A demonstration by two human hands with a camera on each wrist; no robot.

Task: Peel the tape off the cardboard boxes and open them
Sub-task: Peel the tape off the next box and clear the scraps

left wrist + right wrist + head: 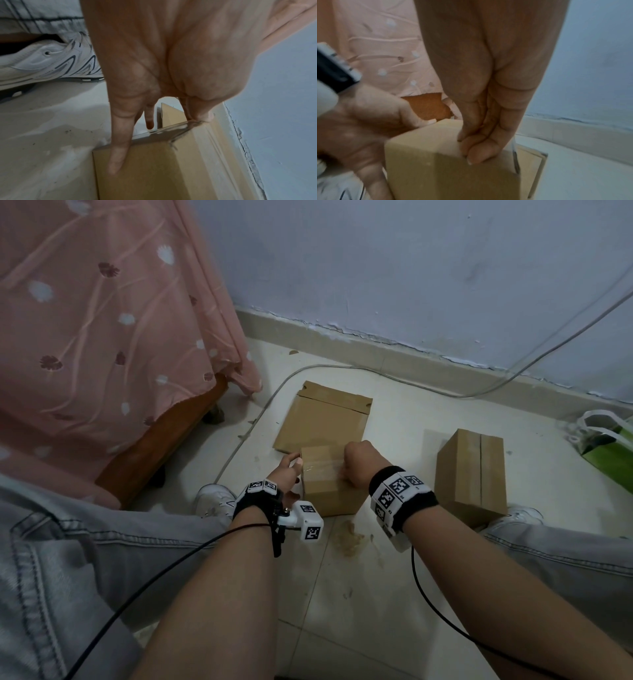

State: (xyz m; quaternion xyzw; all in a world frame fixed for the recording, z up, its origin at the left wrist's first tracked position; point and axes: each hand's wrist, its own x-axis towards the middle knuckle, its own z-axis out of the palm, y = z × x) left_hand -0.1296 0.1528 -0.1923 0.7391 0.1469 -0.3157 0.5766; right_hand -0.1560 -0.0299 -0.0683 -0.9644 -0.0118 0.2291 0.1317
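A small cardboard box [329, 491] stands on the floor between my feet, with a clear tape strip [322, 470] across its top. My left hand [291, 474] steadies the box from its left side: the thumb lies over the top edge and one finger [118, 155] runs straight down the side wall. My right hand [347, 474] is curled into a fist on the box top. Its thumb and fingertips [471, 152] pinch together at the tape near the front edge. A second taped box [472, 474] stands upright to the right.
A flattened cardboard piece [325, 416] lies behind the small box. A bed with a pink sheet [102, 337] fills the left. A grey cable [376, 374] runs along the wall. A green and white bag [609, 446] sits far right, and my white shoe [42, 65] is by the box.
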